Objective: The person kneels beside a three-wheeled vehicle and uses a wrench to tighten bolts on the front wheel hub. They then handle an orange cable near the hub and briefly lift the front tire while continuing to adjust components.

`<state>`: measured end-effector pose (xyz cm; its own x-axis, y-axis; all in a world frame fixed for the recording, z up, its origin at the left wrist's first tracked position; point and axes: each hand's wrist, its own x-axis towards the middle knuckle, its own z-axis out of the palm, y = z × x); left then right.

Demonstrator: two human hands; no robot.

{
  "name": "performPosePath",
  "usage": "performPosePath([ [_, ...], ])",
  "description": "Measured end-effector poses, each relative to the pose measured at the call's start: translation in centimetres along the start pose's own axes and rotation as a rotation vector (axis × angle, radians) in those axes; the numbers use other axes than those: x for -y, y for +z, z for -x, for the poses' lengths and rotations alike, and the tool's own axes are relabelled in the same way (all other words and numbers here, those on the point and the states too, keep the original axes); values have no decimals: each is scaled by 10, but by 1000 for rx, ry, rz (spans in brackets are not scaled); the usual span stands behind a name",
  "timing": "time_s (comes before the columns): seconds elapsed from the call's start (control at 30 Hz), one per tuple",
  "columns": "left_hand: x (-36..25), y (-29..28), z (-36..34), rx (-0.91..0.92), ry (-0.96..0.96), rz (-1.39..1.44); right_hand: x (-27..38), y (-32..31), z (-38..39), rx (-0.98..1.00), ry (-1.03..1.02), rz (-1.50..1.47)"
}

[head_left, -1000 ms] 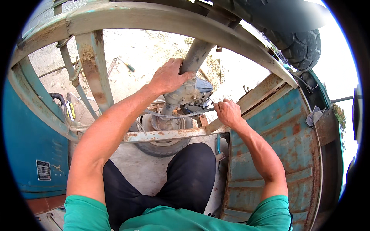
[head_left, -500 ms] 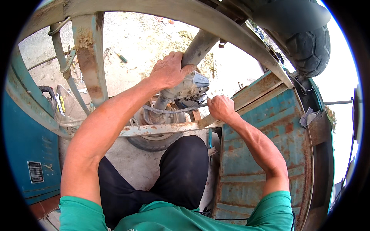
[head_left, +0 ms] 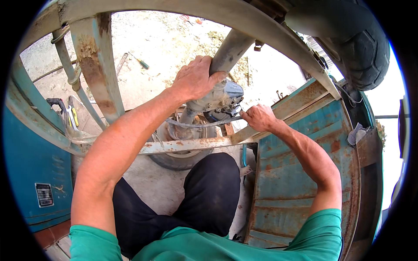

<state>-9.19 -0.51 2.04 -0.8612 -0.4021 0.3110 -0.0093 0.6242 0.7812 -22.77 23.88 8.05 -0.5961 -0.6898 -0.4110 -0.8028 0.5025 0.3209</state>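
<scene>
My left hand (head_left: 195, 79) is wrapped round the upper part of a grey metal axle tube (head_left: 231, 48). Just below it is a bolted gearbox housing (head_left: 226, 92), with a blue-grey casing and studs. My right hand (head_left: 260, 117) is curled at the lower right of this housing, where the end of a thin bar or hose meets its fingers; I cannot make out exactly what it grips. A ribbed grey hose (head_left: 200, 125) sags beneath the housing, above a wheel (head_left: 172, 160) lying under the rusty crossbar (head_left: 178, 144).
A rusty frame (head_left: 93, 56) arches around the work. Pliers (head_left: 74, 115) and a green-handled screwdriver (head_left: 143, 63) lie on the ground. A blue panel (head_left: 37, 165) is at left, a rusty teal panel (head_left: 291, 182) at right, a tyre (head_left: 361, 56) at upper right.
My right hand has shifted slightly at the housing, and my left hand stays on the tube. The view has tilted a little, so the frame and tyre sit differently in it.
</scene>
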Motion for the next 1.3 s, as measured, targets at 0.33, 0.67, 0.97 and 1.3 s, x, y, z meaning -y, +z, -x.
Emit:
performPosePath([
  [0.33,-3,-3,4,21,-34,-7,34,-8,-4,184,48,-219],
  [0.67,-3,-4,0,40,-15,-11,24,-6,-12,253,349,-696],
  [0.97,-7,-2,-4,77,-5,-16,8,25,-12,-152,397,-858],
  [1.3,4,3,-8,66,0,-26,-8,12,5,-440,-183,-11],
])
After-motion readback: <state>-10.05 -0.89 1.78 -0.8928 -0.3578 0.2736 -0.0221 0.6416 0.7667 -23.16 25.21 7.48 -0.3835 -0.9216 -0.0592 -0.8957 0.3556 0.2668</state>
